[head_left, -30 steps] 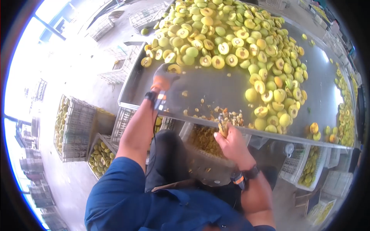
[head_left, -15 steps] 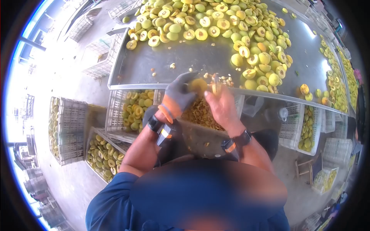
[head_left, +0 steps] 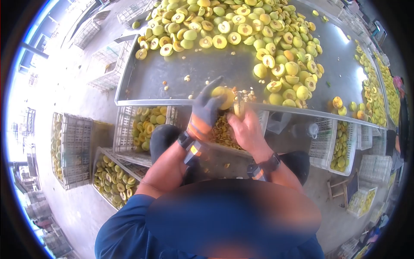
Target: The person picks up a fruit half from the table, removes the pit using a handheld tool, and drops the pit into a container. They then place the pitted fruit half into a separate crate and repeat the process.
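My left hand point(head_left: 206, 111), in a grey and orange glove, grips a yellow stone fruit half point(head_left: 222, 96) over the near edge of the metal table point(head_left: 194, 73). Its index finger points up, away from the fruit. Close on the right, my bare right hand point(head_left: 246, 129) is closed around a small pale-handled tool point(head_left: 238, 107); blur hides what kind it is. Small pale pits point(head_left: 246, 96) lie on the table just beyond it. Below both hands, a crate of brownish scraps point(head_left: 224, 134) is partly covered by them.
A big heap of halved yellow-green fruit point(head_left: 233, 30) covers the far side of the table. Crates of fruit stand left below the edge point(head_left: 146, 127), farther left point(head_left: 114, 179) and on the right point(head_left: 340, 151). A clear plastic jug point(head_left: 311, 130) is under the table.
The view has shifted slightly, so the table edge sits lower. My left hand has turned, its index finger now extended, and the fruit half shows more plainly. The right hand still holds the tool.
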The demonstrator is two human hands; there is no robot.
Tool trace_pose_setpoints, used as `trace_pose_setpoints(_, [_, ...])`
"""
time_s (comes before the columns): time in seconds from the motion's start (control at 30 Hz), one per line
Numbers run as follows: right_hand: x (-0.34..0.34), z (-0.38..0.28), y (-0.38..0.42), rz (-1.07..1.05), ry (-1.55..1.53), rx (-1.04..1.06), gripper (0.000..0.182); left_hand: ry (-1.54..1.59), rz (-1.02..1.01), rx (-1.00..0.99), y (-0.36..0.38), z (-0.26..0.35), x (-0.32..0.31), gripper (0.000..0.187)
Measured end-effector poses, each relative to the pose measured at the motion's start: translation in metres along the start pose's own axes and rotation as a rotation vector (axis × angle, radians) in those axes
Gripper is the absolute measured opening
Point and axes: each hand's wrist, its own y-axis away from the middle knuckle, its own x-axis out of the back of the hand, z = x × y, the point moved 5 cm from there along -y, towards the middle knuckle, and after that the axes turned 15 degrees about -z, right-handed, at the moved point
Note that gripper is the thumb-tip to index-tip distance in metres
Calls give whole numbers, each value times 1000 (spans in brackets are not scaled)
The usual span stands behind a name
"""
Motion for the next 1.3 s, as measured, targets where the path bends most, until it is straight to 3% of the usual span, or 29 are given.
trace_pose_setpoints(0.1, [6, 9, -2, -57, 236, 14, 28, -223, -52, 12, 0, 9, -2, 57])
trace_pose_setpoints(0.3, [11, -1, -2, -59, 390, -74, 35, -520, -84, -4, -4, 12, -6, 54])
trace_pose_setpoints(0.4, [6, 7, -5, -133, 343, 73, 33, -493, -142, 57, -4, 6, 3, 52])
trace_pose_setpoints(0.53, [-7, 25, -14, -347, -72, 55, 29, -228, -165, 109, -1, -2, 4, 43])
trace_pose_setpoints(0.63, [-10, 25, -14, -355, -35, -42, 29, -51, 73, 48, -1, -28, 11, 33])
trace_pose_setpoints(0.7, [-16, 20, -9, -364, 104, -161, 29, -536, 184, -42, 7, -30, 17, 30])
trace_pose_setpoints(0.8, [-21, 33, -8, -180, 498, -46, 21, -659, 291, -21, 10, -39, 15, 25])
trace_pose_setpoints(0.9, [-19, 38, 1, -486, -367, -510, 17, -799, 224, -99, 9, -30, 12, 17])
trace_pose_setpoints(0.97, [-21, 19, -4, -445, -137, -325, 15, -1137, 86, -345, 5, -17, 8, 13])
trace_pose_setpoints(1.07, [-20, 20, -4, -436, 79, -215, 14, -790, 149, -26, 5, -29, 11, 13])
trace_pose_setpoints(1.13, [-19, 25, 1, -480, -63, -307, 15, -635, 88, 23, 4, -31, 10, 15])
trace_pose_setpoints(1.2, [-21, 22, 9, -546, -446, -490, 16, -543, -27, 60, -3, -27, 10, 19])
trace_pose_setpoints(1.23, [-19, 23, 11, -568, -524, -489, 17, -374, -135, 57, -8, -28, 8, 28])
trace_pose_setpoints(1.3, [-17, 31, 17, -613, -680, -491, 20, -320, -225, 22, -15, -27, 4, 31])
